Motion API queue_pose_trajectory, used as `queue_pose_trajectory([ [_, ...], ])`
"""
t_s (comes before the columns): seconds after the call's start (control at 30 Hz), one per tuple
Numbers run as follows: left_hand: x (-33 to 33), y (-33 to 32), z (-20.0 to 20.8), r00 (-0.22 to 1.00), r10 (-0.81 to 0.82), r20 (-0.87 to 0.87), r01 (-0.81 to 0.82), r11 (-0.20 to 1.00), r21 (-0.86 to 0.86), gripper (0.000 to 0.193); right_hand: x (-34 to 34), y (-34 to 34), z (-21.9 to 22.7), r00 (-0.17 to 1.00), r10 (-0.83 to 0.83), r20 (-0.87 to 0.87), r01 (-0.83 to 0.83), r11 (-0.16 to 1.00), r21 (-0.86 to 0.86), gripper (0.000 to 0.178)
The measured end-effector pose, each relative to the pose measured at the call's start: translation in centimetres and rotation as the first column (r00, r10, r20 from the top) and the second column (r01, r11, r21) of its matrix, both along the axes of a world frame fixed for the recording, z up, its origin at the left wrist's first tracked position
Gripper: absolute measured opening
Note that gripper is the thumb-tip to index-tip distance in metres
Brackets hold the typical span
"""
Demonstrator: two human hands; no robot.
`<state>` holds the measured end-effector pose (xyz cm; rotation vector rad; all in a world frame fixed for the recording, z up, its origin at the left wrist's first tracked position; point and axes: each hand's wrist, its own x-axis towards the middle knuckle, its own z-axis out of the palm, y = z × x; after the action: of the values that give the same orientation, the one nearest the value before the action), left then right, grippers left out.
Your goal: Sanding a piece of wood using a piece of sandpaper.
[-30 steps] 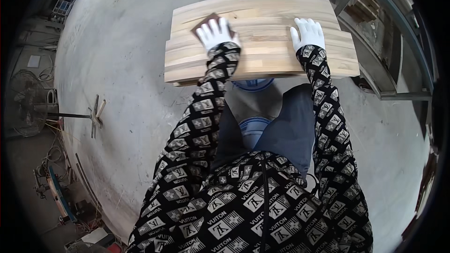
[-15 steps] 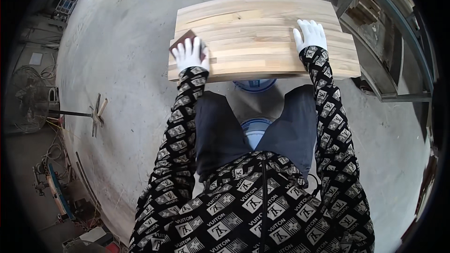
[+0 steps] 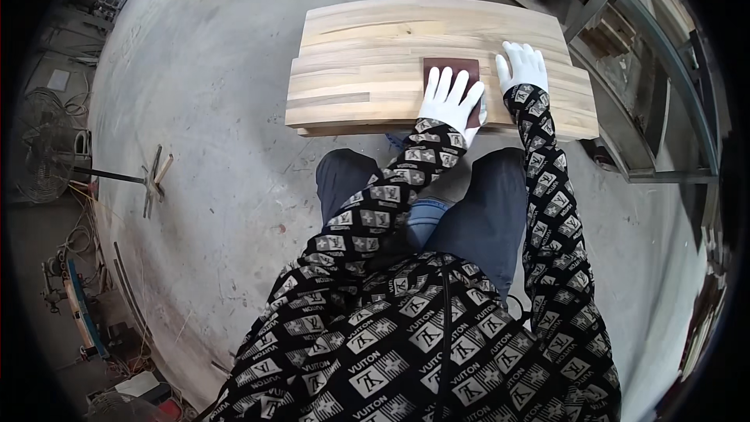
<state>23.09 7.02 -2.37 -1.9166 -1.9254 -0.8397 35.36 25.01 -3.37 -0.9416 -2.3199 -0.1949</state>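
Two pale wooden boards [image 3: 375,55], glued up from strips, lie stacked flat above a grey concrete floor [image 3: 219,187]; the upper one sits a little further from the person than the lower, whose near edge juts out towards the knees. What carries the stack is hidden beneath it. On the right a metal rack [image 3: 625,109] runs along the floor, and at the far left a pedestal fan [image 3: 35,144] stands on a cross-shaped foot. The person's patterned sleeves reach up from the lower edge to the boards. The left hand [image 3: 449,98], in a white glove, lies flat with fingers spread and extended on a reddish-brown sheet of sandpaper [image 3: 451,70], pressing it against the wood just right of the stack's middle. The right hand [image 3: 522,66], also gloved in white, rests just beside it, palm down and open on the bare wood, gripping nothing, possibly touching the sheet's right edge.
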Motion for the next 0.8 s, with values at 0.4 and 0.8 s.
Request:
queue_pose_trajectory([
  [0.4, -20.6, -8.4, -3.5, 0.741, 0.561, -0.370, -0.581, 0.811, 0.068, 0.052, 0.0, 0.1, 0.6, 0.999, -0.037, -0.020, 0.037, 0.999, -0.001, 0.038],
  [0.8, -1.3, -0.9, 0.5, 0.999, -0.037, -0.028, 0.036, 0.999, -0.018, 0.061, 0.3, -0.2, 0.6, 1.000, -0.001, -0.010, 0.001, 1.000, 0.016, 0.038],
])
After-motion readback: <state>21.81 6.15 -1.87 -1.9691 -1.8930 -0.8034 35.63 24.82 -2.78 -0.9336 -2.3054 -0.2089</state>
